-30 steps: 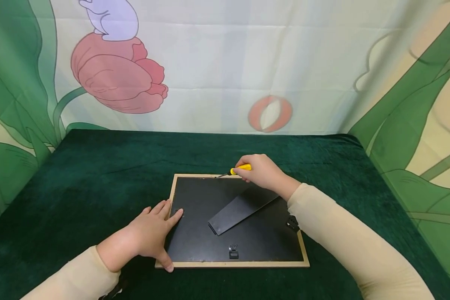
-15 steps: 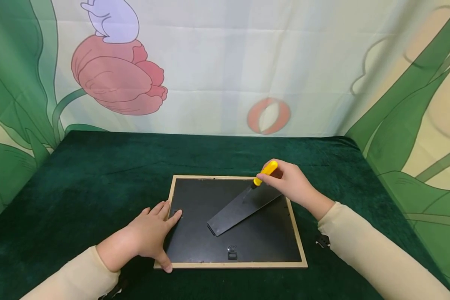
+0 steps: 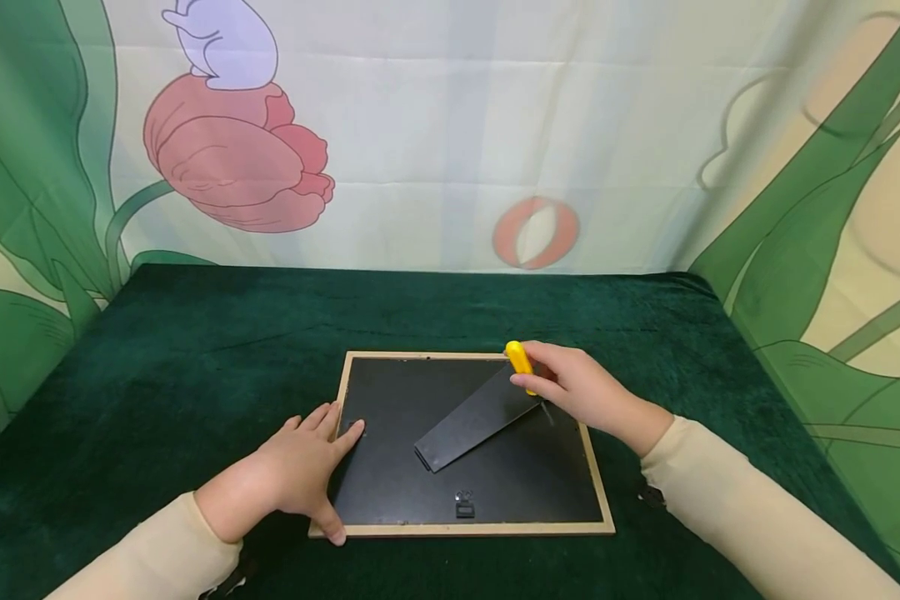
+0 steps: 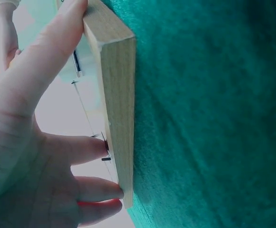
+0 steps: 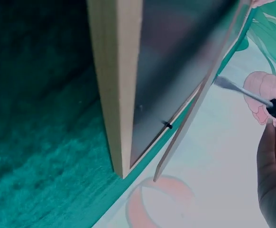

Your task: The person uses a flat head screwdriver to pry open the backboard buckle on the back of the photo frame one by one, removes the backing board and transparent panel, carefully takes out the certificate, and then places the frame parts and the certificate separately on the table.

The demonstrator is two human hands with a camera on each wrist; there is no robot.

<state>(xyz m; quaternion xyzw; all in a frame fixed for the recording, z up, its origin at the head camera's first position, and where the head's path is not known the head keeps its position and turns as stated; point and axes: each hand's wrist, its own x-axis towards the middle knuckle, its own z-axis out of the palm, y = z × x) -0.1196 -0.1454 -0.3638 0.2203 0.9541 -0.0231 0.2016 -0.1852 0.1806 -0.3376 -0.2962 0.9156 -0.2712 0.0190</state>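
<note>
Backdrop: printed cloth [image 3: 435, 125] with a pink tulip and green leaves, hung behind and to both sides of the work surface. Table [image 3: 195, 350] covered in dark green velvet-like cloth.

Picture frame [image 3: 468, 527] lies face down near the front middle of the table, light wooden border, black backing board uppermost. Its black easel stand [image 3: 472, 421] is folded out at a slant across the backing, attached end toward the far right corner. A small metal hanger [image 3: 464, 504] sits near the front edge of the backing.

Left hand [image 3: 300, 471]: flat, fingers straight, resting on the frame's left border, fingertips on the backing, thumb against the near-left corner. It grips nothing.

Right hand [image 3: 577, 387]: fingers curled round a screwdriver [image 3: 521, 367], yellow handle upward, held above the frame's far right corner. The right wrist view shows the metal shaft [image 5: 240, 90] clear of the frame, beside a small black tab [image 5: 168, 125] at the backing's edge
</note>
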